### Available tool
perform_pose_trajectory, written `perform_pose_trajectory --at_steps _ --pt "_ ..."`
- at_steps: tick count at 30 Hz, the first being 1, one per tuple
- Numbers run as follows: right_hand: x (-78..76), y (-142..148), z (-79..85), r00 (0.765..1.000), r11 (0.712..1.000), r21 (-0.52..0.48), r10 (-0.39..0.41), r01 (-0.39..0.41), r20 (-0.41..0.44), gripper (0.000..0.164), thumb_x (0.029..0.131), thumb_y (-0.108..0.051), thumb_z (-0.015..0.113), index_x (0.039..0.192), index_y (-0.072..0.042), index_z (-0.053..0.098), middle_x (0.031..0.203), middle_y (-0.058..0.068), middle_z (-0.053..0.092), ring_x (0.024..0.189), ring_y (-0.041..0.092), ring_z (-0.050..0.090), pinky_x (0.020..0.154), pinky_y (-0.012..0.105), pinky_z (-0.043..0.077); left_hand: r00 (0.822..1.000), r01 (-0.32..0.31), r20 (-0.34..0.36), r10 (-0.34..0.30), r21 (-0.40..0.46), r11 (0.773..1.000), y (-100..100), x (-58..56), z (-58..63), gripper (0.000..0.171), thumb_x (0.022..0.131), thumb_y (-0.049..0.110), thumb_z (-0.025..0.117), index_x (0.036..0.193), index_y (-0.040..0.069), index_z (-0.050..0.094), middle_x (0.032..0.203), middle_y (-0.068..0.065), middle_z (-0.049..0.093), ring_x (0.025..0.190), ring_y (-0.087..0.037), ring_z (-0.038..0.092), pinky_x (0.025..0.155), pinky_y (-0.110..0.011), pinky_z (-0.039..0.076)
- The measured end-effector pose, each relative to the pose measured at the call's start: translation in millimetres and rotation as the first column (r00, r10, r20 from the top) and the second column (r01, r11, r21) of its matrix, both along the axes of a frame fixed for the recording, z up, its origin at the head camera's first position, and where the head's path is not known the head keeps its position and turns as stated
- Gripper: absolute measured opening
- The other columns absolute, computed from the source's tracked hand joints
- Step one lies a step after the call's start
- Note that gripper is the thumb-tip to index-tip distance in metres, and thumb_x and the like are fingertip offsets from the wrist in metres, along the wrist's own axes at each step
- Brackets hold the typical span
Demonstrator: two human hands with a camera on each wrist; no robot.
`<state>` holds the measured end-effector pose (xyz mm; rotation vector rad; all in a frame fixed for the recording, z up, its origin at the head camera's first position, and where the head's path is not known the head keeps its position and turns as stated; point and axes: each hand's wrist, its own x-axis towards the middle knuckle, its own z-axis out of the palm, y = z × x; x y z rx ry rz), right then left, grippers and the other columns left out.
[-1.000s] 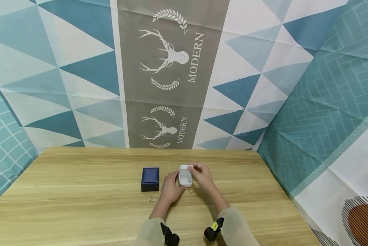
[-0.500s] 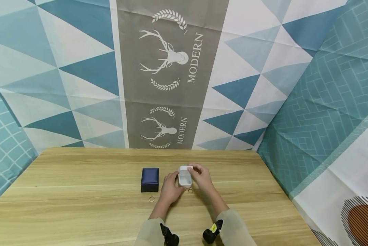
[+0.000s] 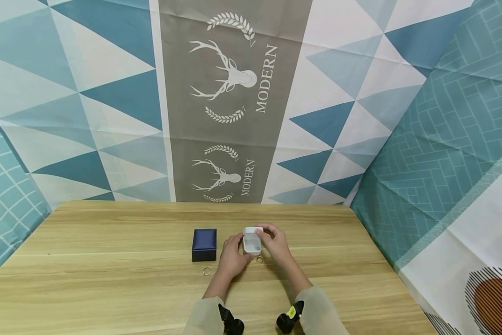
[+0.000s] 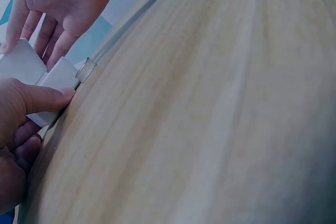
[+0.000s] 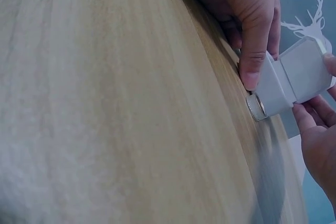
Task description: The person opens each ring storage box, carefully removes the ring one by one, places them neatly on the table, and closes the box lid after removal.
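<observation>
A small white ring box [image 3: 252,246] stands with its lid raised on the wooden table. My left hand [image 3: 233,258] grips its base from the left, the thumb on the near side. From the right, my right hand [image 3: 276,243] pinches the raised lid [image 5: 304,69] between thumb and fingers. Close in front of the box lies a gold-coloured ring [image 3: 260,260], which the right wrist view shows as a ring [image 5: 256,107] right by the box's front wall. A second ring [image 3: 206,271] lies left of my left hand.
A dark blue ring box [image 3: 204,244], lid down, sits left of my left hand. The wooden table [image 3: 121,279] ends at a patterned cloth backdrop [image 3: 217,116], with teal cloth at both sides. Black wrist cameras sit on both sleeves.
The white box's lid has tipped back slightly under my right hand. My left hand keeps its grip on the base, and the rings and blue box stay put.
</observation>
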<state>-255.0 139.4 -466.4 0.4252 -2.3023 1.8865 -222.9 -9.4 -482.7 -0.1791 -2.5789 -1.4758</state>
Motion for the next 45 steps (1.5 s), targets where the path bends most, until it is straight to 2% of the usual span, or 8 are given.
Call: perform_pose_trajectory --at_steps 4,7,11,16,24,26,33,45 --pt "1.3 1 -1.8 0.997 1.000 -0.009 0.028 -0.029 -0.074 0.035 0.090 -0.030 0.062 0.107 0.001 0.065 0.107 0.013 0.065 0.092 0.009 0.060 0.073 0.021 0.053 1.000 -0.001 0.008 0.001 0.005 1.000 0 0.7 -0.1 0.069 0.071 0.010 0.078 0.131 -0.006 0.048 0.126 -0.022 0.053 0.120 -0.037 0.047 0.102 -0.051 0.040" --pt "0.7 1 -2.2 0.999 1.000 -0.010 0.016 -0.016 -0.041 0.035 0.089 -0.028 0.063 0.108 0.001 0.065 0.112 0.015 0.064 0.097 0.011 0.060 0.077 0.021 0.053 1.000 -0.001 0.009 0.001 0.009 1.000 0 1.1 -0.2 0.069 0.071 0.010 0.079 0.131 -0.006 0.048 0.126 -0.021 0.054 0.120 -0.037 0.047 0.103 -0.051 0.039" --pt "-0.6 -1 -1.3 0.998 1.000 -0.009 -0.014 0.015 0.056 0.032 0.089 -0.021 0.063 0.111 0.002 0.063 0.116 0.017 0.061 0.100 0.012 0.059 0.080 0.020 0.051 1.000 -0.006 0.006 0.006 0.018 1.000 0 0.7 -0.6 0.069 0.071 0.009 0.079 0.131 -0.006 0.048 0.126 -0.021 0.054 0.120 -0.037 0.047 0.103 -0.052 0.039" --pt "-0.8 -1 -0.8 0.996 0.999 -0.032 0.004 -0.001 0.089 0.032 0.090 -0.011 0.061 0.114 0.010 0.059 0.117 0.022 0.060 0.101 0.014 0.058 0.080 0.019 0.050 1.000 -0.010 0.003 0.010 0.019 1.000 0 0.5 -0.4 0.069 0.071 0.009 0.078 0.131 -0.006 0.048 0.125 -0.022 0.054 0.120 -0.037 0.047 0.103 -0.051 0.039" --pt "2.6 -3 -1.4 0.998 1.000 -0.028 -0.003 0.005 0.068 0.037 0.090 -0.015 0.061 0.117 0.010 0.057 0.121 0.025 0.057 0.103 0.013 0.057 0.082 0.017 0.049 1.000 -0.006 0.013 0.006 0.015 1.000 0 0.9 -0.4 0.069 0.071 0.010 0.078 0.131 -0.006 0.047 0.126 -0.021 0.053 0.120 -0.036 0.047 0.103 -0.051 0.039" --pt "3.9 -3 -0.1 0.998 0.999 -0.042 0.004 -0.002 0.070 0.035 0.090 -0.013 0.061 0.116 0.010 0.057 0.122 0.026 0.056 0.105 0.016 0.057 0.081 0.017 0.049 1.000 -0.004 0.010 0.004 0.010 1.000 0 0.7 -0.4 0.069 0.071 0.010 0.078 0.131 -0.006 0.047 0.126 -0.021 0.053 0.120 -0.036 0.047 0.103 -0.050 0.040" --pt "21.1 -7 23.2 0.996 0.998 -0.061 0.026 -0.020 0.086 0.029 0.090 -0.005 0.058 0.114 0.011 0.057 0.124 0.032 0.051 0.111 0.027 0.055 0.081 0.015 0.048 1.000 -0.001 -0.011 0.001 0.002 1.000 0 0.3 -0.7 0.069 0.071 0.009 0.078 0.130 -0.007 0.048 0.124 -0.021 0.055 0.118 -0.036 0.048 0.102 -0.050 0.040" --pt "24.4 -9 23.6 0.997 0.998 -0.063 0.021 -0.016 0.079 0.032 0.090 -0.003 0.058 0.116 0.015 0.054 0.124 0.032 0.052 0.117 0.037 0.052 0.083 0.015 0.048 1.000 0.000 -0.019 0.000 -0.007 1.000 -1 -0.3 -2.1 0.070 0.070 0.009 0.079 0.130 -0.008 0.048 0.123 -0.022 0.055 0.117 -0.037 0.048 0.102 -0.051 0.040"
